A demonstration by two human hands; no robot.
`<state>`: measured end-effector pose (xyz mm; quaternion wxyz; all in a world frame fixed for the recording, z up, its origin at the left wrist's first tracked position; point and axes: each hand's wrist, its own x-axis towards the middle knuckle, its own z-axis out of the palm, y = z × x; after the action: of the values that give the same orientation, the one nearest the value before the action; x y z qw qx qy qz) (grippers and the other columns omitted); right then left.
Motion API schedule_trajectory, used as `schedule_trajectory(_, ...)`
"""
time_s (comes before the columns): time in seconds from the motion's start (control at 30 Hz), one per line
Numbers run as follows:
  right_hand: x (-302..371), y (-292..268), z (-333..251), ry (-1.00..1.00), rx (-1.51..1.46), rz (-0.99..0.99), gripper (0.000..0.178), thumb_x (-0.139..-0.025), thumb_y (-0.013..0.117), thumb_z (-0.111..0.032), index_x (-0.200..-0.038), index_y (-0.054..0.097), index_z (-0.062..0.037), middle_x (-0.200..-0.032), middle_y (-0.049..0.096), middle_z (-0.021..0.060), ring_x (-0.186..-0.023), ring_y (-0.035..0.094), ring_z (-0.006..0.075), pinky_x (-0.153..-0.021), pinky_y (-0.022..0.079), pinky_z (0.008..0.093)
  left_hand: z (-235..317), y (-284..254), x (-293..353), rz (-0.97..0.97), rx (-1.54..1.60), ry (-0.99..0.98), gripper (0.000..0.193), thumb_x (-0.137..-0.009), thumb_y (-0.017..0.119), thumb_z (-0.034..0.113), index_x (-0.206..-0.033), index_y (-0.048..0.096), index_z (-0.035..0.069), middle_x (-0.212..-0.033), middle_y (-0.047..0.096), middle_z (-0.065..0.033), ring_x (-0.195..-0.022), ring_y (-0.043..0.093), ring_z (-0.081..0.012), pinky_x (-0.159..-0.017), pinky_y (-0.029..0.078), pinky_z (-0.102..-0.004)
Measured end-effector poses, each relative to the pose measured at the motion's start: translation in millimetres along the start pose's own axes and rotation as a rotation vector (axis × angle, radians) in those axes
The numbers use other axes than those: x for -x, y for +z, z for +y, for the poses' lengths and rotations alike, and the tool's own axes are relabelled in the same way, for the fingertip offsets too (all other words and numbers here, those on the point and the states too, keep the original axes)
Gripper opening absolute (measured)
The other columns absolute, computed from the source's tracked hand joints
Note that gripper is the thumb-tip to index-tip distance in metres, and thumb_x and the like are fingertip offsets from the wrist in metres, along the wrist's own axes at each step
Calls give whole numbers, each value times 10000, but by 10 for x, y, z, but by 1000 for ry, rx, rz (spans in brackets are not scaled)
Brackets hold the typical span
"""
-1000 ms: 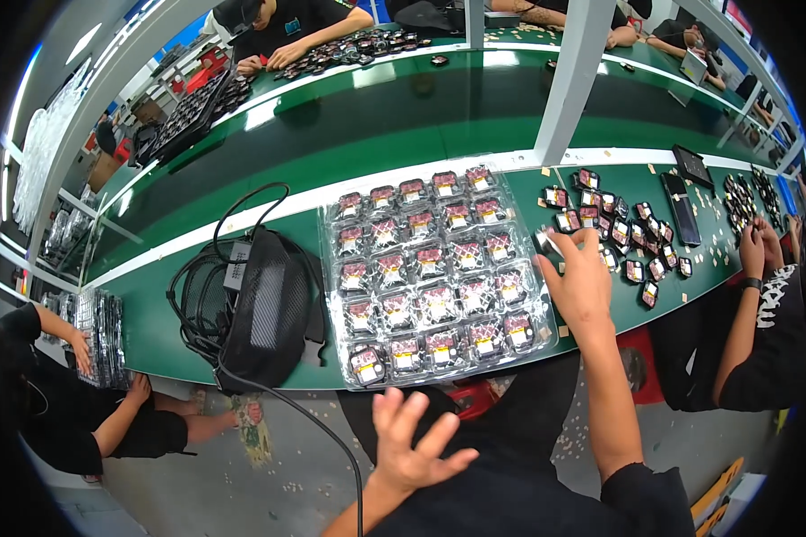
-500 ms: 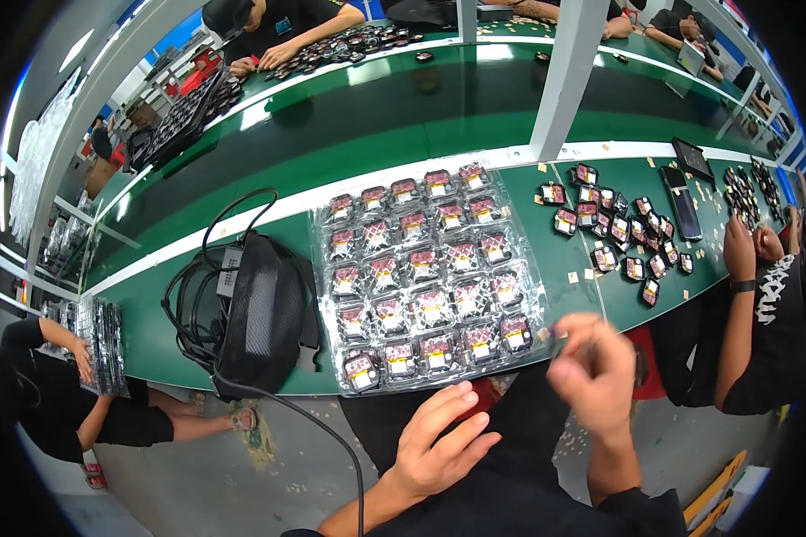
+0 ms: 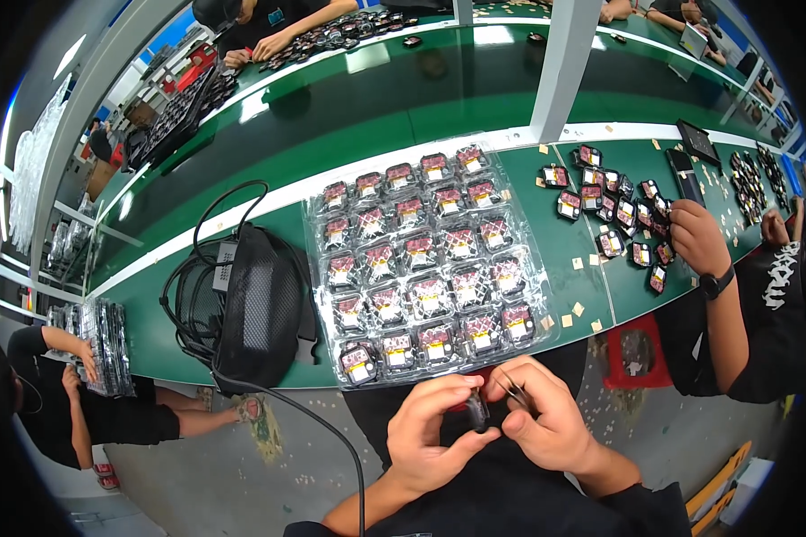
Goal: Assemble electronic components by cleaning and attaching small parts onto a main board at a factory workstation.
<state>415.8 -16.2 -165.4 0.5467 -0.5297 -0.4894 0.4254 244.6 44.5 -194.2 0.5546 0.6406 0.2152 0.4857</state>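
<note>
Between the thumb and fingers of my left hand (image 3: 425, 434) is a small black device (image 3: 477, 413), turned edge-on, so its face is hidden. My right hand (image 3: 551, 425) is closed on a pair of metal tweezers (image 3: 515, 392), whose tips are close to the device. Both hands are just in front of the table edge. Beyond them lies a clear plastic tray (image 3: 546, 313) with rows of black devices with red-patterned circuit boards (image 3: 436, 344) and yellow strips. The device in its near left corner (image 3: 358, 362) sits askew.
Left of the tray are a black mesh bag (image 3: 264, 304) and a coiled cable. Loose devices (image 3: 591, 195) and small tan squares (image 3: 578, 309) lie to the right, where a co-worker's hand (image 3: 700, 237) reaches in. A white post (image 3: 564, 72) rises behind. Another person (image 3: 49, 394) handles stacked trays at left.
My right hand has come left from the tray's near right corner to meet my left hand, which now shows the black device. The co-worker's hand has moved left to the loose devices.
</note>
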Motion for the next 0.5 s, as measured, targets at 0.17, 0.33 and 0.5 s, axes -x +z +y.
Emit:
schedule_trajectory(0.17, -2, 35, -36, -123, 459, 103, 279, -884, 784, -121, -1082, 632, 3, -895, 658, 134, -685, 686, 294, -572, 543, 368, 112, 4, -29, 177, 513, -288, 596, -838, 812, -53, -1356, 519, -29, -1380, 564, -217, -1295, 590, -341, -1099, 485, -456)
schedule_trajectory(0.33, -3, 4, 192, -545, 699, 167, 281, -805, 843, -95, -1015, 670, -26, -856, 719, 84, -629, 685, 216, -544, 531, 317, 72, 12, 26, 186, 411, -333, 700, -797, 913, 223, -1334, 525, -3, -1325, 580, -219, -1182, 657, -373, -1025, 557, -475)
schedule_trajectory(0.5, -34, -19, 171, -606, 798, 185, 271, -789, 854, -98, -1001, 703, -24, -848, 721, 62, -604, 650, 172, -526, 495, 285, 35, 5, 49, 213, 411, -366, 681, -796, 913, 220, -1317, 540, -9, -1341, 569, -218, -1180, 659, -379, -1024, 561, -477)
